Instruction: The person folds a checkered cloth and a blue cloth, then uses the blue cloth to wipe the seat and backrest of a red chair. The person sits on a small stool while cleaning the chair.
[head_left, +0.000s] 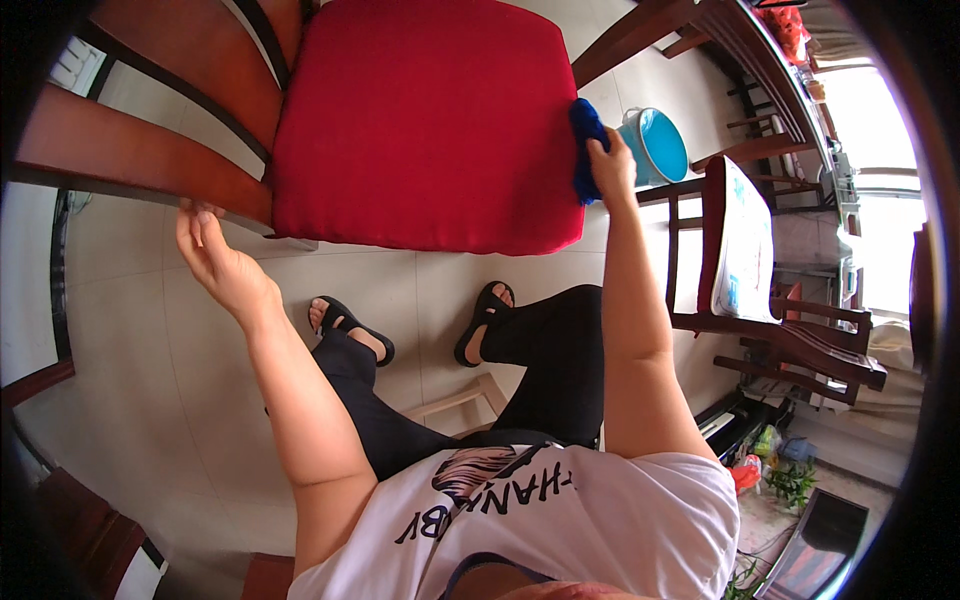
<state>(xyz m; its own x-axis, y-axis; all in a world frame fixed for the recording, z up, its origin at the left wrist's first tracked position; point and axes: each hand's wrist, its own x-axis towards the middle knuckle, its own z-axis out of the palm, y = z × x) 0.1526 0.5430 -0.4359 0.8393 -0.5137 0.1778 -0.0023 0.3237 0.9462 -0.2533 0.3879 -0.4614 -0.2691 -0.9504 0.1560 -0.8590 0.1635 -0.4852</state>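
A wooden chair with a red fabric seat (427, 127) stands in front of me. Its slatted wooden backrest (142, 150) is at the left. My left hand (229, 270) has its fingertips and thumb at the backrest's near edge, seeming to hold it lightly. In my right hand (616, 169) is a dark blue cloth (585, 150), pressed against the seat's right edge. The palm and part of the fingers hide some of the cloth.
A light blue bucket (664, 146) stands on the tiled floor (202, 390) just beyond my right hand. Right of me is another wooden chair with a printed cover (742, 244) on its seat. A wooden table (787, 90) is at the upper right. Below me is a pale wooden stool (480, 401).
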